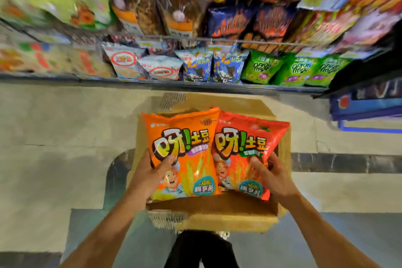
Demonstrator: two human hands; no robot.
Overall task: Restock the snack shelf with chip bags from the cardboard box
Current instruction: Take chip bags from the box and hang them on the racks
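Note:
An open cardboard box [219, 213] sits on the floor in front of the snack shelf [165, 82]. Above it I hold two chip bags side by side. My left hand [150, 175] grips the lower left edge of an orange chip bag [185, 148], thumb on its front. My right hand [274, 177] grips the lower right edge of a red chip bag [245, 146]. The orange bag overlaps the red one slightly. Both bags hide most of the box's inside.
The bottom shelf holds white bags [139, 65], blue bags [211, 67] and green onion-ring bags [291, 69] in a row. Higher shelves carry more packed snacks, blurred. A blue crate or rack [367, 102] stands at the right. Tiled floor lies around the box.

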